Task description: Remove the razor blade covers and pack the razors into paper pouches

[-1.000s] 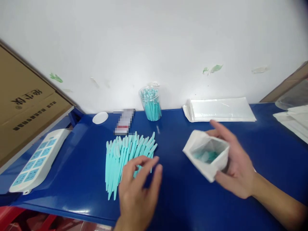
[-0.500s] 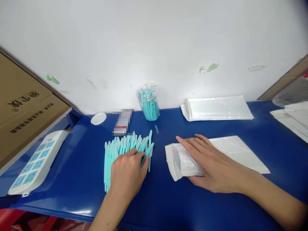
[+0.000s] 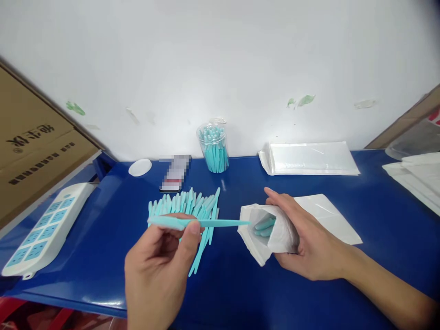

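Note:
My left hand [image 3: 156,266] pinches one teal plastic stick [image 3: 220,223] and holds it level, its tip at the mouth of a white pouch [image 3: 275,234]. My right hand [image 3: 309,243] grips that pouch and keeps its mouth spread; a few teal sticks show inside it. The pouch's flat tail lies on the blue table [image 3: 240,284]. Behind my left hand a fanned pile of the same teal sticks [image 3: 187,206] rests on the table.
A clear jar of teal sticks [image 3: 213,149] stands by the wall, with a white lid [image 3: 140,167] and a small blurred box [image 3: 174,173] to its left. Stacks of pouches [image 3: 309,158] lie at the back right. A white power strip [image 3: 37,227] lies left, beside a cardboard box [image 3: 30,151].
My left hand has lifted one stick out of the pile and brought it to the pouch. My right hand, which lay flat on the pouch, now holds its mouth spread.

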The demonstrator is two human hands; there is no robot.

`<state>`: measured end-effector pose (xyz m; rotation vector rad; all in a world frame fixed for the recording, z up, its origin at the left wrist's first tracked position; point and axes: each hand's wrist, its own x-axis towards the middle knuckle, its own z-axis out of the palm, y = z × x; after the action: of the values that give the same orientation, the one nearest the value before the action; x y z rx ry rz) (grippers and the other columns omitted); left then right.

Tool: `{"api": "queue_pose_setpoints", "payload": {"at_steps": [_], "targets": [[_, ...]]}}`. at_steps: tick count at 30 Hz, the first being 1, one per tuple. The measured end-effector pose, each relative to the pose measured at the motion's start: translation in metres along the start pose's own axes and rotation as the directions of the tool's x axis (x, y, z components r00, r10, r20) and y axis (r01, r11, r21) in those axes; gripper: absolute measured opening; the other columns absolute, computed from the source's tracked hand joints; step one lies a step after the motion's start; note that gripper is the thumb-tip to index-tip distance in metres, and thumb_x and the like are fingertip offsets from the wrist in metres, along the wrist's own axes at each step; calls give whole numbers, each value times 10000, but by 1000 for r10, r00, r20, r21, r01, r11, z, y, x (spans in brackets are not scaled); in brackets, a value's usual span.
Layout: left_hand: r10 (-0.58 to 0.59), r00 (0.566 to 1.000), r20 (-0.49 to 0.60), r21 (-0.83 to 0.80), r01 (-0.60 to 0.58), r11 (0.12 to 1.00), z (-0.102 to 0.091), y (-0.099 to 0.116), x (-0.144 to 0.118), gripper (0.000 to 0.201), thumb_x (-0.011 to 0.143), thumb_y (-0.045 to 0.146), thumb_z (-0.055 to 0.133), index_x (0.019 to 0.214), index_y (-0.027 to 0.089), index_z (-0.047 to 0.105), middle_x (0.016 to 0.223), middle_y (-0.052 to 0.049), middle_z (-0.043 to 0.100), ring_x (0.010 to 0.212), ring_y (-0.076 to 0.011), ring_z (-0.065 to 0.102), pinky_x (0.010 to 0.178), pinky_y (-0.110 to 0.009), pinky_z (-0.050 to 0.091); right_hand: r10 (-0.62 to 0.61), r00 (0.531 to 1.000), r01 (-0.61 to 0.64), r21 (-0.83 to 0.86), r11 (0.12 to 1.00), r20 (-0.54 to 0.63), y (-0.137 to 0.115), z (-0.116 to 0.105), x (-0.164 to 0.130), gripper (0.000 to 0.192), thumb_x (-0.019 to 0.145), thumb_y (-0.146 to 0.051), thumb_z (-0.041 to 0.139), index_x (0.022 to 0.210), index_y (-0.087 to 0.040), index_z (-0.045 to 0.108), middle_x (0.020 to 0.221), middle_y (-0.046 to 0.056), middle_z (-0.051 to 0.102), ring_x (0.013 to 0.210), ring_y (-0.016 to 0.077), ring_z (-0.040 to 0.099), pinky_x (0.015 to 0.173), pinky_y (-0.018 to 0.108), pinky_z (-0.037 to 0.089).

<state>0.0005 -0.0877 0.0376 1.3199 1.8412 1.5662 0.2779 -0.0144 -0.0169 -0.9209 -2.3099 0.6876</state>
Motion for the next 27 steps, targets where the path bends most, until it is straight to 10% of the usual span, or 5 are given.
{"api": "queue_pose_setpoints", "payload": {"at_steps": [11,19,23,27], "targets": [[241,904,353,158,-311,937,66,1,-27,266,858,277,830,1118,330,831,887,-26,617,813,-196,616,714,-351,561,-35,997,32,-38,999,-63,2,4,-4,1156,761,-182,665,1718,-319,30,1334,128,583,1177,367,640,911,499,598],[394,779,487,171,-528,832,42,-13,-17,196,997,242,672,1086,290,840,861,-29,623,776,-156,612,673,-278,519,-7,1000,8,-29,1000,21,4,5,-1,1142,768,-171,668,1711,-307,38,1298,128,581,1189,362,607,964,533,578],[228,891,393,587,-434,684,33,-29,6,208,996,373,671,976,244,833,816,-30,705,667,-161,635,557,-275,395,67,989,-49,-135,990,130,3,6,1,1078,821,-182,660,1705,-292,53,1254,122,576,1228,374,563,1028,596,525],[63,890,452,748,-417,517,36,-36,20,255,952,400,693,787,241,802,716,-31,707,585,-188,613,523,-298,220,76,989,-51,-192,980,130,3,4,3,1044,836,-169,638,1694,-290,56,1224,116,575,1190,364,568,1006,600,521]]}}
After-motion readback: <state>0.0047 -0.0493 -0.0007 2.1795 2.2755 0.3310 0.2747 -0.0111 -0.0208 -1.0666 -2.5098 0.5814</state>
